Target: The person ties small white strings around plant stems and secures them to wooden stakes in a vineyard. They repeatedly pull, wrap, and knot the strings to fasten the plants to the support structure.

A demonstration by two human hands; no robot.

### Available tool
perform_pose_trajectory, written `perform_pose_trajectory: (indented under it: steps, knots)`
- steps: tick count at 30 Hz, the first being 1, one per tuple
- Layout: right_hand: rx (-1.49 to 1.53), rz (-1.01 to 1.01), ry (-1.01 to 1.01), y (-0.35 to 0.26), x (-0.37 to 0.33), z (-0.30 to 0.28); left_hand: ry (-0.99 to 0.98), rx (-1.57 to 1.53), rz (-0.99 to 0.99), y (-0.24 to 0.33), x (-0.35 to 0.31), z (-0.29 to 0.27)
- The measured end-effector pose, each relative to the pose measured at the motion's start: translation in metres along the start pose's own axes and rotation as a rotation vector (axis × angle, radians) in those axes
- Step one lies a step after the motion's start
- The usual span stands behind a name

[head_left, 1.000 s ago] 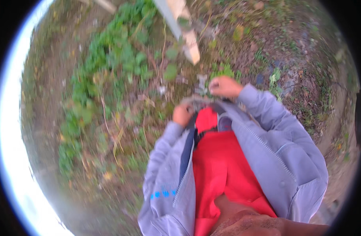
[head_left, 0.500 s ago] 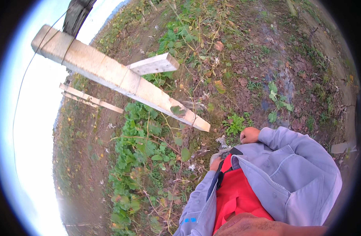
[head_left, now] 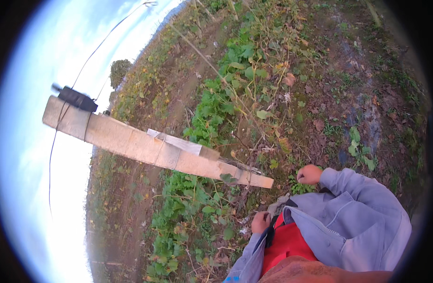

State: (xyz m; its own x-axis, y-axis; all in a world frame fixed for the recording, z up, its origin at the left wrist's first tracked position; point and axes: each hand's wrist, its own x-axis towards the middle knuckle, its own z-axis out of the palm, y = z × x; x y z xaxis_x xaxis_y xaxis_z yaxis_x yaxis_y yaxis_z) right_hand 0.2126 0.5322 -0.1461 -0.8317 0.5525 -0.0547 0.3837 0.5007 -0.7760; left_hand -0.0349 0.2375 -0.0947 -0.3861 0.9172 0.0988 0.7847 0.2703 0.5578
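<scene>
My right hand (head_left: 309,174) hangs low beside my grey jacket, fingers curled in, with no object showing in it. At the jacket's open front edge is my left hand (head_left: 260,221). Its fingers are partly turned out of sight, and I cannot make out anything held. Ahead of both hands stands a pale wooden post (head_left: 127,141), its narrow lower end nearest my right hand but apart from it. A short pale board (head_left: 179,143) is fixed across the post by thin wire. Near the post's top sits a dark, blocky piece (head_left: 78,99), bound close by wire.
Green leafy plants and vines (head_left: 179,203) grow along the row beneath the post. A thin wire (head_left: 197,52) runs away from it along the row. Brown leaf-strewn soil (head_left: 320,104) lies to the right, with a small green plant (head_left: 360,148) on it.
My view has shifted, so the post appears lower and flatter. My left hand shows more fully beside the jacket. The right hand stays curled and sits slightly lower in the picture.
</scene>
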Motion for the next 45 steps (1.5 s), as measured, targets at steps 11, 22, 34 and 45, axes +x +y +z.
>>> perform_pose_trajectory:
  steps: [11, 22, 34, 45]
  knots:
    - [-0.184, 0.175, -0.16, 0.076, -0.005, -0.105, -0.006, 0.008, -0.115, 0.089, 0.076, 0.039]
    - [-0.344, 0.286, -0.002, 0.105, -0.096, -0.158, -0.018, -0.094, -0.032, 0.057, 0.117, 0.06]
    - [-0.353, 0.277, -0.003, 0.131, -0.049, -0.207, -0.323, -0.045, -0.161, 0.01, 0.133, 0.11]
    - [-0.421, 0.267, 0.015, 0.249, 0.113, -0.341, -0.335, 0.166, -0.655, 0.029, 0.191, 0.173]
